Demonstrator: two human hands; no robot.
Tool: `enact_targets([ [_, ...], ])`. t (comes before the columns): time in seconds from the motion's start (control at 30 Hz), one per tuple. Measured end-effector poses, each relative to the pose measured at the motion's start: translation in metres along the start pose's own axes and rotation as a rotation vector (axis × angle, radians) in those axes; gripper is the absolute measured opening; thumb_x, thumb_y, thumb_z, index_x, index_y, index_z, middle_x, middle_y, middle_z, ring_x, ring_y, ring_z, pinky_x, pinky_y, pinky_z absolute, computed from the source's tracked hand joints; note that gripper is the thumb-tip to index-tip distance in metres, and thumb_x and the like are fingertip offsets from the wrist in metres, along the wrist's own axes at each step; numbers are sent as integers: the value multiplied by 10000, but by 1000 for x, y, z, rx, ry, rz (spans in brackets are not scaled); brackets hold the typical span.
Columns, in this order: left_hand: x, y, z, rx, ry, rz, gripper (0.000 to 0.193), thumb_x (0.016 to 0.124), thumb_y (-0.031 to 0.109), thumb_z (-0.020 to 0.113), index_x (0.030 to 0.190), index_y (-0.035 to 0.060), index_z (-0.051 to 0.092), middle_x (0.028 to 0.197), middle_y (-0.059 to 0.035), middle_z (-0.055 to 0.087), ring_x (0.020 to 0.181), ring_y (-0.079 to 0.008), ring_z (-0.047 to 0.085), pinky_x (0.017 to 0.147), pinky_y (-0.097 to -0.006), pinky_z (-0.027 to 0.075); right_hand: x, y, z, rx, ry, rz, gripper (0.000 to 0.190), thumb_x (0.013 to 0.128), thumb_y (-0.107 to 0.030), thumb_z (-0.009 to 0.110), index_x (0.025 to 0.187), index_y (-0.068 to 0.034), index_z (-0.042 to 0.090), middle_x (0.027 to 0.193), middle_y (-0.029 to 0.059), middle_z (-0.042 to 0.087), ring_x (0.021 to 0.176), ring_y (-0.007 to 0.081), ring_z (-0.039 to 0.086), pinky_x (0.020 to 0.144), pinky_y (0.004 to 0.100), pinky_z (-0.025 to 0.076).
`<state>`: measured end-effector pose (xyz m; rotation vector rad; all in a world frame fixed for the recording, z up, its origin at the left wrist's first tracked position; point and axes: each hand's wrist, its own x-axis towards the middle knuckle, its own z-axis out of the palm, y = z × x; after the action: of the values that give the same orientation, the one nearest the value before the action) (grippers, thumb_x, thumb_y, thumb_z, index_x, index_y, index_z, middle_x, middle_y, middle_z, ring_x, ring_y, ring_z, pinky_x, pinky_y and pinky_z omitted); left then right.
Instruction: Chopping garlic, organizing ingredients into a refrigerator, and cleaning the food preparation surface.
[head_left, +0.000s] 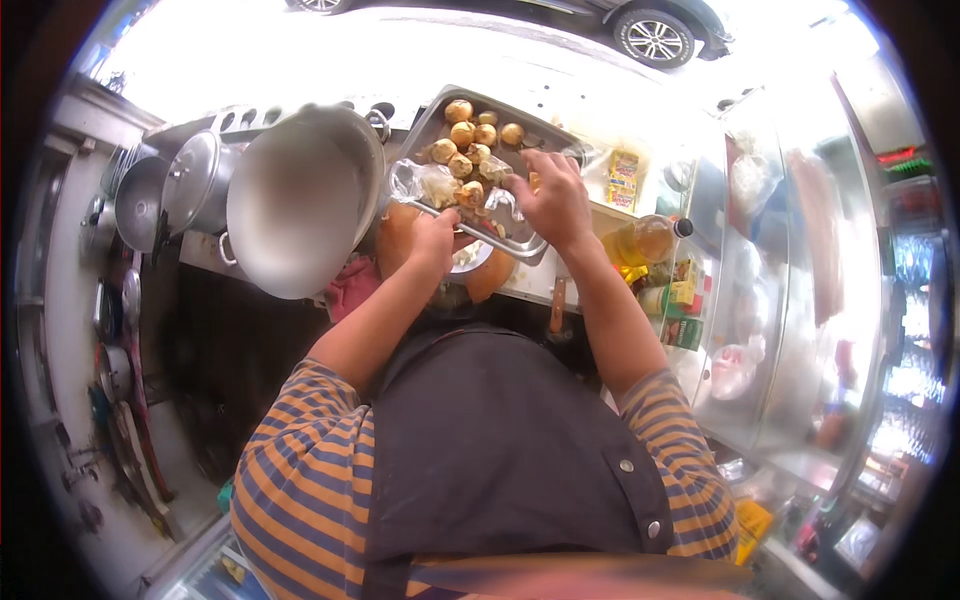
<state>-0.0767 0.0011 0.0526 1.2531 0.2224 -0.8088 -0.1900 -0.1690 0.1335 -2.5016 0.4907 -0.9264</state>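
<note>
A metal tray of brown onions is raised at a slant above the worktop. My left hand grips its near rim. Over the right part of the tray is my right hand, fingers curved and apart from the thumb. Something small and orange-brown shows between them, but whether it is held is unclear. Clear plastic bags and loose peel lie among the onions. Beneath the tray, partly hidden, a white dish with pale pieces rests on a round wooden board.
To the left stand a large metal pot, a lidded pot and a dark pan. An oil bottle leans at the right near seasoning packets. A brown-handled tool is at the worktop's front edge. Utensils hang far left.
</note>
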Motion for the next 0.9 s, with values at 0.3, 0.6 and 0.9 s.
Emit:
enact_targets([
  [0.3, -84, -1, -70, 59, 110, 39, 155, 940, 73, 625, 1086, 23, 617, 972, -98, 716, 822, -246, 746, 636, -401, 665, 11, -41, -3, 374, -185, 145, 87, 882, -138, 737, 912, -56, 735, 1041, 121, 713, 1037, 313, 661, 895, 438, 533],
  [0.6, -189, 17, -189, -82, 487, 164, 129, 929, 62, 650, 1044, 32, 600, 916, -80, 698, 773, -207, 725, 625, -378, 652, 4, -9, 0, 537, -456, 189, 135, 873, -101, 797, 956, -18, 729, 951, 88, 697, 766, 153, 681, 693, 295, 531],
  [0.9, -265, -29, -284, -323, 667, 312, 143, 910, 71, 671, 1009, 44, 572, 914, -94, 684, 778, -233, 720, 648, -409, 648, -64, -21, 98, 148, -393, 76, 278, 916, -255, 735, 1093, -50, 798, 1095, 181, 729, 989, 303, 729, 905, 391, 560],
])
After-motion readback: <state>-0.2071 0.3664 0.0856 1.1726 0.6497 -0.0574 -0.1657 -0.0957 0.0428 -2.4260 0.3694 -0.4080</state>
